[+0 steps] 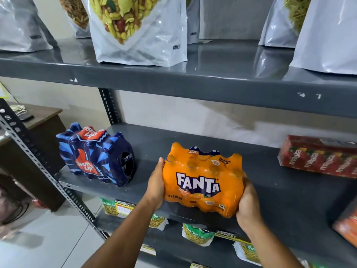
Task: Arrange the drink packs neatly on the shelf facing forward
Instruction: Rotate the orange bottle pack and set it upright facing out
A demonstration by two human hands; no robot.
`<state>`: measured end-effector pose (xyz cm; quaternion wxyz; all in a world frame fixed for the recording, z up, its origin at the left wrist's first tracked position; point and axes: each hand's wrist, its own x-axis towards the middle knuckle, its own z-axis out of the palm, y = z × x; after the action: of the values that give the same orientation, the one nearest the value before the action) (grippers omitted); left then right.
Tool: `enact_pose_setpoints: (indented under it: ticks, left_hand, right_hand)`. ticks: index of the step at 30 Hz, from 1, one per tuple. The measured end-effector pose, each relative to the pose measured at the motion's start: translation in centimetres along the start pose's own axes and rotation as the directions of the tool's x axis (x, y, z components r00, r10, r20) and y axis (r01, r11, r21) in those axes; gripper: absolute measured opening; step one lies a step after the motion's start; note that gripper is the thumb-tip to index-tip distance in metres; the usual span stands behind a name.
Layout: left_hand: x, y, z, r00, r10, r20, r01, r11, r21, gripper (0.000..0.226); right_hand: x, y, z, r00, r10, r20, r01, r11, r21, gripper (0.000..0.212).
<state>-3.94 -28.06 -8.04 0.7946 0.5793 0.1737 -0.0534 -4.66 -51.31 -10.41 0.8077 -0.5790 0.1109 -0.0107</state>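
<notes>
An orange Fanta pack (202,180) of shrink-wrapped small bottles sits at the front edge of the middle grey shelf (280,194), label toward me. My left hand (156,184) grips its left side and my right hand (248,206) grips its lower right corner. A dark blue Thums Up pack (96,157) stands at the shelf's left end, turned at an angle. A red Maaza pack (318,155) lies at the right end, partly cut off by the frame.
White snack pouches (139,29) line the upper shelf (193,82). Green snack bags (197,235) fill the lower shelf. A slotted metal upright (44,167) runs at the left. A brown desk (40,120) stands beyond it. Bare shelf surface lies between the packs.
</notes>
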Motion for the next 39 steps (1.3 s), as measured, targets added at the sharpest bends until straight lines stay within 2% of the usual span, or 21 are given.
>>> enact_pose_setpoints:
  ticks: [7,12,19,24,27,28,29,30,31,32,33,34,35,36,38,39]
  left_hand:
    - [-0.4,0.1,0.3,1.000,-0.004,-0.018,0.003,1.000,-0.029,0.063]
    - [-0.3,0.1,0.1,1.000,-0.023,-0.013,0.022,1.000,-0.014,0.060]
    - [-0.2,0.0,0.1,0.998,-0.039,-0.047,0.040,0.999,0.003,0.057]
    - [-0.4,0.0,0.3,0.990,0.013,-0.143,-0.016,1.000,-0.017,0.051]
    - [-0.9,0.0,0.5,0.965,0.103,-0.241,-0.087,0.993,0.076,0.056]
    - [-1.3,0.0,0.9,0.930,0.215,-0.299,-0.161,0.968,0.195,0.058]
    - [-2.0,0.1,1.1,0.856,0.386,-0.343,-0.262,0.897,0.355,0.059]
    - [-2.9,0.2,1.6,0.747,0.582,-0.323,-0.374,0.769,0.519,0.060]
    - [-3.9,0.1,2.8,0.622,0.749,-0.229,-0.471,0.592,0.654,0.064]
    - [-5.2,0.1,4.2,0.504,0.857,-0.108,-0.539,0.410,0.735,0.068]
    - [-6.5,-0.3,6.7,0.407,0.914,0.003,-0.593,0.262,0.762,0.072]
    - [-7.6,-1.1,9.2,0.344,0.934,0.101,-0.649,0.158,0.744,0.074]
    - [-8.6,-2.1,11.9,0.327,0.925,0.192,-0.707,0.105,0.700,0.075]
    - [-9.5,-3.9,15.3,0.345,0.899,0.269,-0.763,0.102,0.639,0.073]
    - [-10.3,-8.1,21.8,0.439,0.800,0.409,-0.809,0.155,0.567,0.070]
    - [-10.3,-10.2,24.6,0.488,0.736,0.469,-0.805,0.173,0.568,0.072]
  right_hand:
    - [0.1,0.5,-0.3,1.000,0.003,-0.026,-0.004,1.000,-0.024,0.046]
    - [-0.2,0.7,0.0,0.997,0.019,-0.072,-0.018,1.000,0.004,0.031]
    - [-0.3,0.6,0.3,0.996,0.025,-0.091,-0.021,0.999,0.038,0.046]
    - [-0.8,-0.3,0.1,0.999,0.005,-0.048,-0.009,0.995,-0.102,0.063]
    - [-1.6,-1.7,-0.8,0.999,-0.032,-0.037,0.021,0.966,-0.258,0.053]
    - [-1.9,-2.4,-1.6,0.996,-0.077,-0.034,0.063,0.950,-0.304,0.042]
    - [-1.9,-3.1,-2.4,0.993,-0.119,-0.023,0.104,0.932,-0.346,0.033]
    - [-1.8,-4.0,-3.2,0.988,-0.157,0.000,0.146,0.920,-0.362,0.030]
    - [-1.8,-5.2,-4.7,0.982,-0.186,0.017,0.178,0.907,-0.380,0.034]
    - [-1.9,-6.5,-6.1,0.974,-0.222,0.041,0.220,0.897,-0.384,0.036]
    - [-1.9,-8.0,-8.3,0.961,-0.270,0.051,0.269,0.882,-0.387,0.034]
    - [-1.9,-9.7,-10.4,0.944,-0.326,0.038,0.316,0.870,-0.378,0.029]
    - [-1.8,-11.4,-12.6,0.924,-0.382,-0.005,0.354,0.862,-0.363,0.024]
    - [-1.8,-13.3,-15.6,0.892,-0.447,-0.061,0.396,0.840,-0.370,0.021]
    - [-1.6,-16.6,-21.8,0.802,-0.559,-0.211,0.432,0.786,-0.443,0.020]
    - [-1.2,-17.6,-24.9,0.756,-0.580,-0.303,0.402,0.777,-0.485,0.022]
